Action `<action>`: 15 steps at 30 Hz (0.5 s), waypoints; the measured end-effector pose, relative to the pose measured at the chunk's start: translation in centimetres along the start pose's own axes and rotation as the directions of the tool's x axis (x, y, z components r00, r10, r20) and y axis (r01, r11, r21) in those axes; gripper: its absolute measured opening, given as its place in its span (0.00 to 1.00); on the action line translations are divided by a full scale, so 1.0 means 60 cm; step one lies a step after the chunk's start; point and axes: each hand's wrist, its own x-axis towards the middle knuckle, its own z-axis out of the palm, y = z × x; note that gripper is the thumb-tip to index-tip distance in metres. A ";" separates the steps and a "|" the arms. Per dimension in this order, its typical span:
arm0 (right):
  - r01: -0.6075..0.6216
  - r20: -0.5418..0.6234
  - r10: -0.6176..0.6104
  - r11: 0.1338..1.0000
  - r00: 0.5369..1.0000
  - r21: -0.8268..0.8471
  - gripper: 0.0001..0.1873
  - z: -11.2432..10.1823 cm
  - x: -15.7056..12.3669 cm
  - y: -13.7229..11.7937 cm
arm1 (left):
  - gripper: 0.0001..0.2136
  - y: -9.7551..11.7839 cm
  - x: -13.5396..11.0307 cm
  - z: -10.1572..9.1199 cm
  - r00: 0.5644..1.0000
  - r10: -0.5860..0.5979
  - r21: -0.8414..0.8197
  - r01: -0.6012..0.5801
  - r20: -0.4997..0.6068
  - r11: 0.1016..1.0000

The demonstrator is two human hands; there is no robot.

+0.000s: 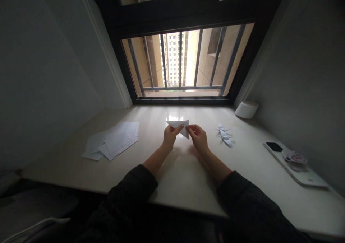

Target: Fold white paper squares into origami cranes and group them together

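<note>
The left grip (169, 138) and the right grip (198, 138) pinch a folded paper (180, 124) between their fingertips, held just above the pale desk (185, 178). Loose sheets (113, 141) lie well to the left, small folded paper figures (225, 134) near the right grip. A white round pot (246, 109) stands by the barred window (185, 60), and a dark phone (274, 146) lies at the far right.

A pale, glossy stone desk (250, 185) carries a loose pile of white paper sheets (113, 142) on the left. Small folded white paper figures (225, 135) lie right of centre. A round white container (246, 109) sits by the dark barred window (180, 61), and a flat white tablet (299, 171) lies far right.
</note>
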 end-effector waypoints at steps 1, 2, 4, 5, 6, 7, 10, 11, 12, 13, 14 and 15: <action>-0.002 -0.034 0.002 1.000 0.999 -0.007 0.17 -0.001 0.001 0.001 | 0.17 0.000 -0.002 0.001 1.000 -0.014 0.009 0.014 -0.003 1.000; 0.002 -0.062 -0.003 1.000 0.998 -0.017 0.18 -0.002 0.001 0.002 | 0.17 -0.001 -0.003 0.001 0.999 -0.034 0.012 0.034 -0.008 0.999; 0.014 -0.096 -0.018 0.999 0.995 -0.036 0.18 -0.003 0.001 0.001 | 0.16 -0.005 -0.006 0.004 0.997 -0.077 -0.002 0.077 -0.022 0.997; 0.015 -0.101 -0.019 0.999 0.995 -0.041 0.18 -0.003 0.000 0.000 | 0.16 -0.007 -0.007 0.005 0.995 -0.096 -0.015 0.096 -0.031 0.995; 0.013 -0.102 -0.018 0.999 0.995 -0.042 0.18 -0.003 0.000 -0.001 | 0.16 -0.009 -0.007 0.005 0.993 -0.112 -0.025 0.112 -0.037 0.993; 0.012 -0.101 -0.016 0.999 0.995 -0.039 0.18 -0.004 0.000 -0.002 | 0.16 -0.010 -0.006 0.005 0.991 -0.125 -0.028 0.124 -0.040 0.992; 0.030 -0.097 -0.035 0.998 0.995 -0.050 0.18 -0.008 0.000 -0.011 | 0.17 -0.006 0.000 -0.001 0.988 -0.151 0.018 0.152 -0.035 0.988; 0.044 -0.101 -0.051 0.996 0.994 -0.075 0.18 -0.010 0.000 -0.014 | 0.18 -0.002 0.004 -0.005 0.988 -0.152 0.052 0.153 -0.021 0.987; 0.061 -0.104 -0.072 0.992 0.992 -0.113 0.17 -0.013 0.000 -0.018 | 0.19 0.003 0.007 -0.010 0.991 -0.134 0.089 0.134 -0.003 0.987; 0.081 -0.105 -0.098 0.985 0.990 -0.155 0.16 -0.015 0.000 -0.022 | 0.19 0.008 0.010 -0.015 0.996 -0.085 0.131 0.083 0.010 0.988; 0.101 -0.101 -0.122 0.976 0.987 -0.193 0.16 -0.017 -0.001 -0.026 | 0.19 0.013 0.012 -0.020 1.000 -0.007 0.188 0.002 0.028 0.982; 0.119 -0.084 -0.142 0.966 0.986 -0.230 0.15 -0.019 -0.001 -0.029 | 0.17 0.018 0.014 -0.024 0.995 0.082 0.273 -0.093 0.052 0.958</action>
